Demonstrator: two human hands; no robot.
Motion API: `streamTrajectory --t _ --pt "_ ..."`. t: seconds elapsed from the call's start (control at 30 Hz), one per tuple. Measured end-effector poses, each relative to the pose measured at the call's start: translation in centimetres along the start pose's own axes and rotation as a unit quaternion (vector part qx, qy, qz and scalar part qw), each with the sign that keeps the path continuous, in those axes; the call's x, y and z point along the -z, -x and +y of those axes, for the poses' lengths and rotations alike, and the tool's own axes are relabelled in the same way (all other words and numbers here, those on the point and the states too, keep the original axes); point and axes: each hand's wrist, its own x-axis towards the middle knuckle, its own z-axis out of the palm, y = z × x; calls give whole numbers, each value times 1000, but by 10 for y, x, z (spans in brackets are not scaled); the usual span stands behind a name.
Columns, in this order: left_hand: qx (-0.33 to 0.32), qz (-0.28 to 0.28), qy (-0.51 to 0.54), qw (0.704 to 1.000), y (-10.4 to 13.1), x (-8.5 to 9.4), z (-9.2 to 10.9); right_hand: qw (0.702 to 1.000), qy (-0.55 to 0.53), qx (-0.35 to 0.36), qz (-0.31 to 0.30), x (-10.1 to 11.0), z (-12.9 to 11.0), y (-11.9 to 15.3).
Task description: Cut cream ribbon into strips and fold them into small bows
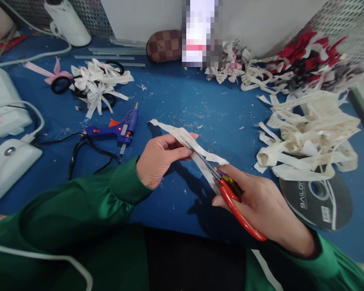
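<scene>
My left hand [165, 155] pinches a white ribbon [182, 135] between thumb and fingers, above the blue table. One end of the ribbon points to the upper left; toward the right it parts into two strips. Red-handled pliers or scissors [237, 210] are gripped in my right hand [257, 198], which also has something yellow and dark under its fingers. The tool's narrow metal tip lies along the ribbon, close to my left thumb. Whether its jaws are closed is unclear. Left of my left hand lies a blue glue gun [118, 129] with an orange trigger.
White bows with black hair ties [97, 83] lie at the upper left, near clear glue sticks [118, 51]. Cream ribbon loops [312, 133] cover a black spool [342, 198] at right. Red and white scraps [306, 56] sit behind. A cable [74, 149] trails from the glue gun.
</scene>
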Motion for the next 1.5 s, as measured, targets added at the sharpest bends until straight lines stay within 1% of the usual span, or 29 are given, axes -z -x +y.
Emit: streamTrajectory --t 0.4,0.6,0.9,1.07,1.23,1.5 --pt "-1 -11 3 1000 0 1 0 999 -40 -15 -27 1 -1 2" --pt "-2 -8 7 1000 0 0 1 998 -51 -10 -22 2 -1 1" --pt "24 14 14 1000 0 1 6 999 -32 -16 -8 2 3 1" --pt "-2 40 12 999 -2 2 6 999 -31 -11 0 0 4 1" --pt "-18 35 9 999 -2 1 4 1000 -20 -11 1 1 4 1" --pt "-16 30 -3 999 -1 -1 3 1000 -2 -5 -1 2 1 -1"
